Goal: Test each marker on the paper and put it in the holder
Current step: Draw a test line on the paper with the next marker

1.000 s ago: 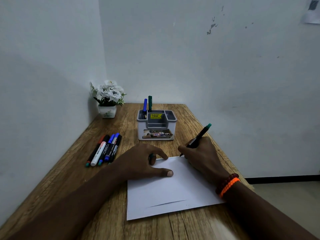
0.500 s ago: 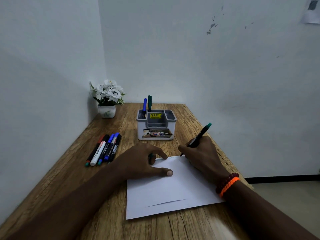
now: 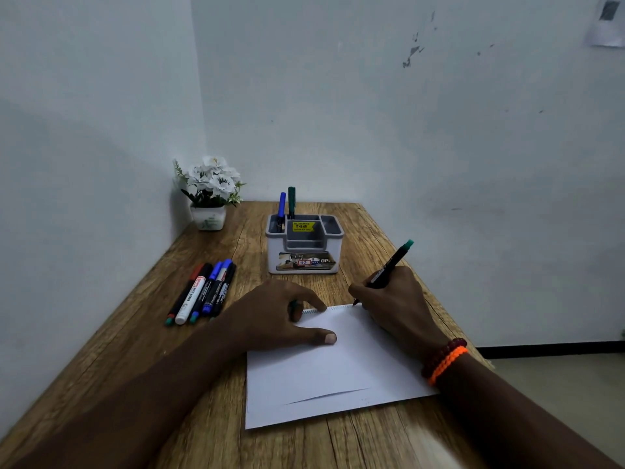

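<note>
Little differs from a second ago: the right hand (image 3: 394, 299) still grips the green-ended marker (image 3: 389, 269), its tip at the paper's (image 3: 324, 374) far edge, where the zigzag line (image 3: 329, 309) now reaches further right. The left hand (image 3: 280, 319) stays on the paper, curled round a green cap (image 3: 293, 308). The holder (image 3: 304, 247) stands beyond on the surface (image 3: 142, 333).
</note>
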Demonstrator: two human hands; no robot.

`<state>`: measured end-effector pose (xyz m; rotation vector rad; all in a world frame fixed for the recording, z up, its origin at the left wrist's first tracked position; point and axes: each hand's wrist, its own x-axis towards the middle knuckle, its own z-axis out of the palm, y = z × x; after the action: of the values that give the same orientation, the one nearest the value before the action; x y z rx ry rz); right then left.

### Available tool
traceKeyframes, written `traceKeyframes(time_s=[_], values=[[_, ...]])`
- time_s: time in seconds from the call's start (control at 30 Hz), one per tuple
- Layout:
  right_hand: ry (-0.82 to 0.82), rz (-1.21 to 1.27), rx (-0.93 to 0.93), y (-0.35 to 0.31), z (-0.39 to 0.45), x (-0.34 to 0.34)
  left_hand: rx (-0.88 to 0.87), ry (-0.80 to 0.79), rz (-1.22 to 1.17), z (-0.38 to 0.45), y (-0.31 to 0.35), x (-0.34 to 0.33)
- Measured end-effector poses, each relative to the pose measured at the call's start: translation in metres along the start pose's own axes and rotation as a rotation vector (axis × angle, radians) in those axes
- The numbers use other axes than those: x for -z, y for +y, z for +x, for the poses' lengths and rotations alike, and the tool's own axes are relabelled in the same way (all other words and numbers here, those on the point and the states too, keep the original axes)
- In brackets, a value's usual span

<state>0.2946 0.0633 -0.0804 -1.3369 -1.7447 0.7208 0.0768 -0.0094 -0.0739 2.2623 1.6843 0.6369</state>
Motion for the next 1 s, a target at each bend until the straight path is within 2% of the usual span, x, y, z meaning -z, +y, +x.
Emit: traceKeyframes(time_s=[1.0], values=[[0.000,-0.009,-0.015,-0.0034,-0.0019,0.0067,0.008,-0.002,-0.003,0.0011,-0.0004,-0.0007]])
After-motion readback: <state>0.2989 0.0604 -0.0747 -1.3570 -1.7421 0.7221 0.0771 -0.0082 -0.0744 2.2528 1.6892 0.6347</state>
